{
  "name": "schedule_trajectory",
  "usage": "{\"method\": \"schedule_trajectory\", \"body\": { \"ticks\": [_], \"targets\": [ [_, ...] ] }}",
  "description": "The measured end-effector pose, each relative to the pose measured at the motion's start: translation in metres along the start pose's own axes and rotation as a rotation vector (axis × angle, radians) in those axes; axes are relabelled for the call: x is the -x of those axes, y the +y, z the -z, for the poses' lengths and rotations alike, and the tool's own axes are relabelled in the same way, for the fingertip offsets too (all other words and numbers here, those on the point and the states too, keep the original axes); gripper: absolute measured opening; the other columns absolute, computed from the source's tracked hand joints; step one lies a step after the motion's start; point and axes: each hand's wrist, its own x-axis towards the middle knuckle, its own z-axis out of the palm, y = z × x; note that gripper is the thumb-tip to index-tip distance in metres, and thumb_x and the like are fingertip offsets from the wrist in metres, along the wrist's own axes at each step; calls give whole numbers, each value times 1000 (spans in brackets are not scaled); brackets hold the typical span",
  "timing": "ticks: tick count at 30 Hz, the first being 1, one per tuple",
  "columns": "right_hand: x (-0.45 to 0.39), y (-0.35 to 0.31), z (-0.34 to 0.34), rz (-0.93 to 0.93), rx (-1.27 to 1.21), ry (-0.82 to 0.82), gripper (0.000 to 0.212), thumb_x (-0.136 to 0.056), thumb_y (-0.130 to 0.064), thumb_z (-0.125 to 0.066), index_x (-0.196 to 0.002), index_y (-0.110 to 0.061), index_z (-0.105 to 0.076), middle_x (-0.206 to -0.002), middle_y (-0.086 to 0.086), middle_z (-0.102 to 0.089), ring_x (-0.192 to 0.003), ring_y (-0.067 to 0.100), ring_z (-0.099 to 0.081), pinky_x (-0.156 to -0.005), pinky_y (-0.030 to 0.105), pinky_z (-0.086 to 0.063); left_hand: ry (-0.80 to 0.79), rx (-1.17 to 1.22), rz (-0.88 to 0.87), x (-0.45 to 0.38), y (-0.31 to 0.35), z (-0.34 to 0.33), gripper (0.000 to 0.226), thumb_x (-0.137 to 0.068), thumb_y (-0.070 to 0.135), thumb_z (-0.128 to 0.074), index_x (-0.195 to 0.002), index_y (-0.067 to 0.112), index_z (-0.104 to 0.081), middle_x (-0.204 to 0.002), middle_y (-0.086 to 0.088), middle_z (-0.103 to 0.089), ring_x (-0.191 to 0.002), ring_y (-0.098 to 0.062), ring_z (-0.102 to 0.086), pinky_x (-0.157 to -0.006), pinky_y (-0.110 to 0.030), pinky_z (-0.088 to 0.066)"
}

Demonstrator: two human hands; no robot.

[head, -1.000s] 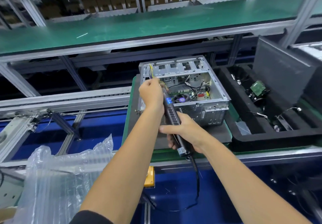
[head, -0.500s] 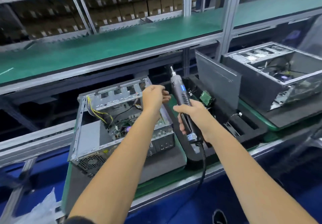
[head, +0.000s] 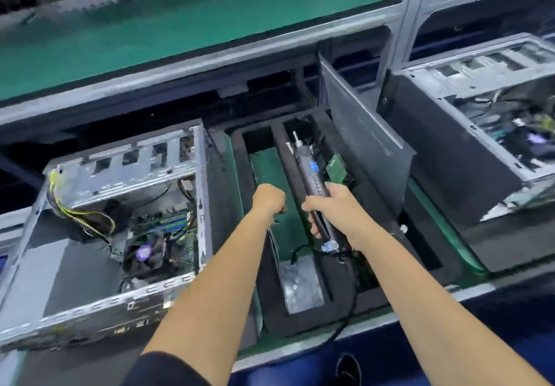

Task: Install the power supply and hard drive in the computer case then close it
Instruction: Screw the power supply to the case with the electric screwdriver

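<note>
The right hand [head: 329,205] is wrapped around the middle of the driver [head: 315,187]. The tool's long axis runs from the cable end nearest the body up and away to the bit, tilted slightly leftward at the tip. Its cord [head: 350,304] trails down from the butt, below the grip and toward the bench edge. Just left of that grip, with a small gap between, the left hand [head: 268,198] is curled into a fist. Something small and dark peeks out at its knuckles, but whether it pinches a screw or nothing at all cannot be told through the blur.

Under both hands lies the black tray [head: 300,322], with a grey plate [head: 300,283] resting in its near end, below and slightly left of the grip. Just right of the grip and a little beyond it, a green board [head: 336,166] sits in the tray, and the case's side panel [head: 366,145] leans upright beyond that.

The open case [head: 120,235] lies well to the left of the grip, beyond the left hand, its opening facing up with the fan and board showing inside. The left hand is nearer to it. No power supply or drive can be made out in it, so the task looks early. The next move is probably into the tray, which sits directly below the grip. A second case [head: 480,145] stands far right.
</note>
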Motion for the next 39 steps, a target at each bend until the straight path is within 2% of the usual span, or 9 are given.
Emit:
{"method": "schedule_trajectory", "body": {
  "ticks": [4, 8, 11, 23, 27, 29, 31, 35, 39],
  "targets": [
    [-30, 12, 9, -53, 4, -38, 17, -82, -6, -67, -86, -10, -51, -65, 9, -53, -48, 24, -53, -49, 34, -49, 13, -392, 11, -19, -31, -22, 24, -92, 7, -49, -110, -4, -61, -108, -21, -63, -104, -35, -61, -85, -35, -49],
    [-52, 22, 10, -107, -16, -75, 15, -81, -9, -67, -83, -12, -52, -60, 4, -56, -50, 23, -55, -49, 33, -50, -188, -699, -23, -26, -43, -49, 33, -94, 13, -45, -125, 3, -54, -128, -17, -55, -117, -33, -54, -96, -38, -47],
    [-63, 27, 11, -124, -22, -101, 15, -78, -11, -67, -82, -12, -53, -56, 3, -58, -47, 23, -55, -46, 31, -48, -351, -867, -58, -28, -50, -62, 33, -92, 16, -49, -123, 3, -54, -125, -15, -57, -116, -32, -55, -95, -40, -47],
    [-73, 25, 11, -142, -45, -115, 18, -78, -9, -67, -83, -11, -50, -60, 8, -56, -47, 23, -54, -45, 31, -49, -298, -882, -59, -29, -64, -74, 25, -90, 3, -42, -109, 2, -58, -113, -17, -60, -104, -34, -58, -86, -39, -49],
    [-67, 16, 10, -120, -50, -121, 13, -81, -7, -64, -84, -9, -52, -63, 10, -56, -49, 23, -54, -48, 32, -49, -116, -666, -56, -28, -40, -60, 18, -92, 5, -42, -99, -1, -59, -103, -14, -62, -93, -28, -60, -73, -27, -45],
    [-62, 9, 7, -107, -72, -131, 12, -83, -6, -63, -89, -6, -52, -63, 10, -55, -48, 23, -54, -47, 31, -48, 23, -435, -34, -28, -17, -46, 18, -88, 1, -47, -70, 3, -51, -74, -8, -53, -61, -19, -48, -48, -16, -36],
    [-55, 1, 3, -85, -106, -147, 18, -84, -6, -62, -99, 1, -55, -64, 10, -56, -48, 22, -55, -46, 30, -48, 144, -117, -7, -26, 8, -29, 32, -82, -3, -49, -53, 10, -47, -56, -1, -46, -49, -13, -36, -35, -13, -29],
    [-37, -15, -10, -12, -185, -173, 22, -85, -13, -70, -98, -11, -53, -69, 5, -59, -48, 23, -56, -46, 30, -49, 195, 532, 32, -1, 51, 9, 30, -72, -5, -49, -52, 14, -58, -51, 0, -53, -50, -16, -43, -50, -23, -34],
    [-10, -31, -27, 57, -191, -222, 31, -83, -15, -75, -104, -13, -52, -67, -4, -63, -48, 22, -57, -46, 30, -50, 148, 872, -20, 23, 65, 47, 17, -81, -4, -58, -67, 5, -60, -55, -4, -60, -45, -12, -51, -54, -24, -41]
  ]
}}
